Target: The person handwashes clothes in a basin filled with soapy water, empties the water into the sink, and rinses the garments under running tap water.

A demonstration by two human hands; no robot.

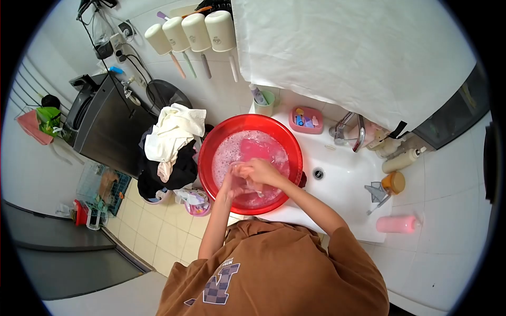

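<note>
A big red basin [296, 152] stands at the sink's left side, filled with foamy soapy water [226, 152]. Something bright pink [256, 149] shows under the surface, just beyond my hands. My left hand [235, 181] and my right hand [257, 173] meet over the basin, low above the water. The right hand's fingers are curled in against the left hand. Something pale, partly hidden, shows between them; I cannot tell what it is.
White sink [342, 184] with a faucet [359, 134] lies to the right. Near it are a pink soap dish [305, 120], a pink bottle [396, 224], an orange jar [393, 183] and a grey cloth [377, 193]. Piled clothes [176, 134] rise at the left.
</note>
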